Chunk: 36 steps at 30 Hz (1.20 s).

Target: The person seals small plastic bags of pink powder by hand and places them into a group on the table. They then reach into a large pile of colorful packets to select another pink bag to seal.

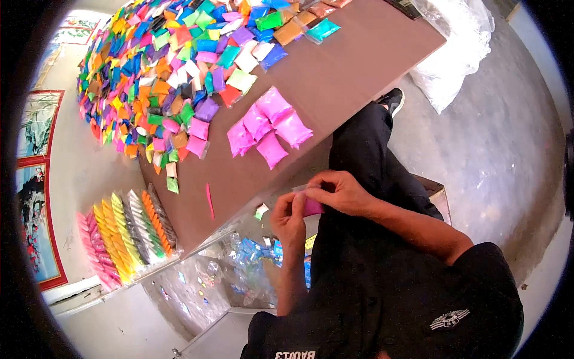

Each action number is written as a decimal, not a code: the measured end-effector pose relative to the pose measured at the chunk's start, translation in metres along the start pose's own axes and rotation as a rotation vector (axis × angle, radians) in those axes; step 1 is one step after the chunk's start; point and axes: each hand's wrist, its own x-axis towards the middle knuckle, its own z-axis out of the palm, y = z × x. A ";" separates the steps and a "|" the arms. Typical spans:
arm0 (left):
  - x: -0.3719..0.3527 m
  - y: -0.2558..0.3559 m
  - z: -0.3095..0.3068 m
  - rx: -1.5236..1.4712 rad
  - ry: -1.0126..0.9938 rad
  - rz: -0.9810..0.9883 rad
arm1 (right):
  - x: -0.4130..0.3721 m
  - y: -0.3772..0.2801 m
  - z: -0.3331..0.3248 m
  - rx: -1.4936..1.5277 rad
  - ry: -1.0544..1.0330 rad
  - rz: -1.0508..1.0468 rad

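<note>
Between my two hands, above my lap and just off the table's edge, is a small pink packet [312,207]. My left hand [289,216] pinches its left side with thumb and fingers. At its upper right, the fingertips of my right hand [342,192] are closed on the same packet, partly hiding it. On the brown table beyond my hands lies a small group of plump pink packets [272,151] in clear wrapping. A thin pink strip [210,201] lies on the table to the left of them.
A big heap of multicoloured packets [173,72] covers the table's far left. Bundles of twisted coloured strands [122,233] stand at the left end. Plastic wrappers [251,257] lie below the table edge; a white plastic bag [457,54] is at upper right.
</note>
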 end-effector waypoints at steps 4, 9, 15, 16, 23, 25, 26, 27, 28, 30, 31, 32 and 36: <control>0.000 0.003 -0.002 0.067 -0.032 -0.054 | 0.000 -0.001 -0.005 -0.084 -0.034 -0.001; -0.002 0.002 0.005 -0.056 -0.048 -0.129 | 0.001 0.005 -0.007 -0.052 0.006 0.012; -0.001 0.005 0.004 0.023 -0.055 -0.079 | 0.002 -0.002 -0.005 -0.012 -0.017 0.030; -0.001 0.006 0.004 0.039 -0.055 -0.094 | 0.001 -0.001 -0.005 -0.014 -0.014 0.030; -0.006 0.001 0.004 0.060 -0.130 -0.149 | 0.000 0.001 -0.003 0.045 0.056 0.046; -0.007 0.008 0.008 0.003 -0.099 -0.148 | 0.001 -0.002 -0.002 0.034 0.062 0.035; -0.006 0.006 0.007 0.002 -0.099 -0.148 | 0.002 -0.005 -0.002 0.052 0.047 0.056; -0.006 0.003 0.004 0.047 -0.096 -0.129 | 0.003 -0.007 -0.002 0.072 0.032 0.078; -0.007 0.002 0.003 0.093 -0.093 -0.110 | 0.003 -0.007 -0.004 0.072 0.033 0.078; -0.008 0.002 0.005 0.060 -0.094 -0.138 | 0.004 -0.005 -0.008 0.034 -0.011 0.092; -0.010 0.003 0.006 0.026 -0.092 -0.170 | 0.003 -0.002 -0.007 0.035 -0.008 0.093; -0.010 0.003 0.006 0.027 -0.094 -0.171 | 0.002 0.004 -0.007 0.027 0.009 0.085; -0.009 -0.001 0.004 0.034 -0.146 -0.157 | 0.000 0.005 -0.005 0.074 0.054 0.076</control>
